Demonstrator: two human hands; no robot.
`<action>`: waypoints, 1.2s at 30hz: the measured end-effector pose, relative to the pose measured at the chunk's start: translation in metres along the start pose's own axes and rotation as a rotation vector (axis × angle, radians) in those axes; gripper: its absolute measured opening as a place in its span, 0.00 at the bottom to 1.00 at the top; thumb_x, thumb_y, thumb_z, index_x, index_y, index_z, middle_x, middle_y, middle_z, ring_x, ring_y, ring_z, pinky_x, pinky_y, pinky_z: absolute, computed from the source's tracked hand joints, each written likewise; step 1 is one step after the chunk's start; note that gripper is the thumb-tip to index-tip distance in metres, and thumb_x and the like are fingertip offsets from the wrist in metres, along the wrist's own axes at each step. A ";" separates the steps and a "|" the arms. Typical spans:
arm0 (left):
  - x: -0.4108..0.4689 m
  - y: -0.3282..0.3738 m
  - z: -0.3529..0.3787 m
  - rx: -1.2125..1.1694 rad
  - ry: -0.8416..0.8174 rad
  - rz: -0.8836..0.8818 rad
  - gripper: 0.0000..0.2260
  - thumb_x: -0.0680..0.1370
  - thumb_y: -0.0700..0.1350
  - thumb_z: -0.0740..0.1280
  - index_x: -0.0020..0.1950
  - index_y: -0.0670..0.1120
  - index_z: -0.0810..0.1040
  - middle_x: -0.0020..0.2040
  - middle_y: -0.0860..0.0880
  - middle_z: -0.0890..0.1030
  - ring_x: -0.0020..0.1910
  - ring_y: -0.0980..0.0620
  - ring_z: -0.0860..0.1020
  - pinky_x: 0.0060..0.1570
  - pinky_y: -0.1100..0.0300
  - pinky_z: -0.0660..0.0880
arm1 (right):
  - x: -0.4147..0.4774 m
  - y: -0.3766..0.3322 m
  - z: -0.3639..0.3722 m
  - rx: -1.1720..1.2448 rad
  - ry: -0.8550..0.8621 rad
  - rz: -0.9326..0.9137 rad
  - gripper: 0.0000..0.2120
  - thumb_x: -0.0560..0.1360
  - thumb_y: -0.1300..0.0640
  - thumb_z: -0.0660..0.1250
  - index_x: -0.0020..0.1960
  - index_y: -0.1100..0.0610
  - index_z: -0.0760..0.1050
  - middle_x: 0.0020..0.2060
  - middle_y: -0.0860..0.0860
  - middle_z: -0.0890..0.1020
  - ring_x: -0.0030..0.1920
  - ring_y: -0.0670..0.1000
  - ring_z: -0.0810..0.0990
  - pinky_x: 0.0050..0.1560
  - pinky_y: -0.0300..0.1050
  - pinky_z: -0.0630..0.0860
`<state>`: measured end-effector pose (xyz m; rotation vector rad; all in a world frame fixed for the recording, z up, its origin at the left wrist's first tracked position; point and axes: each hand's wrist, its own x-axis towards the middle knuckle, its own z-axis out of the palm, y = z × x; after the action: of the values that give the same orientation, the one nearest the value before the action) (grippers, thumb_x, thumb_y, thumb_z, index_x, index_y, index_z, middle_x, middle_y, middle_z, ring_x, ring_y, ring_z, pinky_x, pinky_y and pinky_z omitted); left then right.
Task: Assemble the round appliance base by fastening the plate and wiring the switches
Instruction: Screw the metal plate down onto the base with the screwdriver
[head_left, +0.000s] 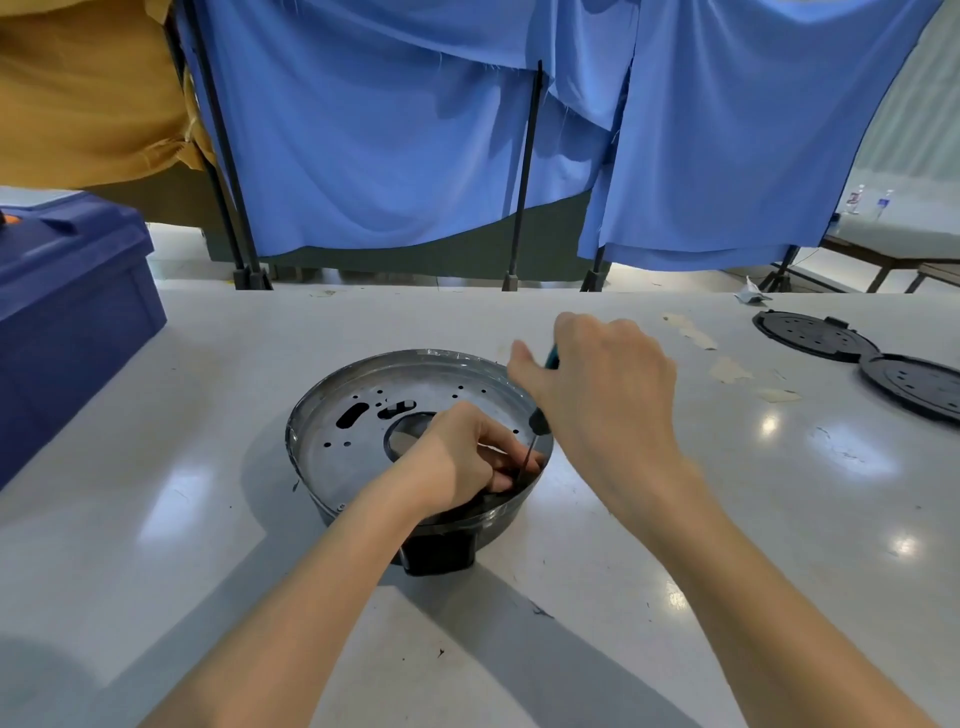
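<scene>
The round appliance base (311, 452) sits in the middle of the white table, a black block sticking out of its near side. A perforated metal plate (358, 447) with a round centre hole lies inside it. My right hand (597, 384) grips a screwdriver (532, 436) with a teal-and-black handle, its shaft slanting down to the plate's right rim. My left hand (462, 457) rests on the plate there, fingers pinched around the shaft's tip. Whatever is under the tip is hidden by my fingers.
A blue plastic crate (67, 312) stands at the table's left edge. Two black round perforated covers (862, 358) lie at the far right. Scraps of tape (727, 371) stick to the table between them and the base. Blue cloth screens on black poles hang behind the table.
</scene>
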<state>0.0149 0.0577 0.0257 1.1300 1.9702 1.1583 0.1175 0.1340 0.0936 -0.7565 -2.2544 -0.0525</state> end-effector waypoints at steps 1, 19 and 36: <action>0.000 0.000 0.000 -0.008 0.002 -0.008 0.21 0.70 0.22 0.67 0.35 0.48 0.84 0.36 0.56 0.85 0.40 0.60 0.83 0.43 0.68 0.78 | 0.002 -0.001 -0.003 0.039 -0.035 -0.010 0.24 0.76 0.43 0.64 0.30 0.54 0.58 0.25 0.49 0.65 0.27 0.50 0.65 0.30 0.43 0.63; 0.011 0.000 -0.001 -0.019 0.008 -0.011 0.17 0.65 0.23 0.71 0.33 0.46 0.84 0.43 0.47 0.86 0.43 0.50 0.85 0.45 0.58 0.82 | 0.044 0.066 0.067 0.496 -0.597 0.293 0.20 0.76 0.45 0.69 0.41 0.64 0.80 0.28 0.54 0.82 0.18 0.48 0.67 0.21 0.37 0.67; 0.010 0.010 -0.021 0.606 0.400 -0.275 0.18 0.71 0.55 0.75 0.50 0.44 0.75 0.48 0.48 0.79 0.50 0.46 0.78 0.41 0.55 0.73 | 0.037 0.050 0.075 0.399 -0.790 0.125 0.13 0.75 0.54 0.69 0.39 0.63 0.74 0.23 0.54 0.74 0.13 0.48 0.66 0.17 0.34 0.62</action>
<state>-0.0027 0.0610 0.0430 0.8933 2.8056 0.6884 0.0756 0.2127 0.0552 -0.7734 -2.7936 0.8683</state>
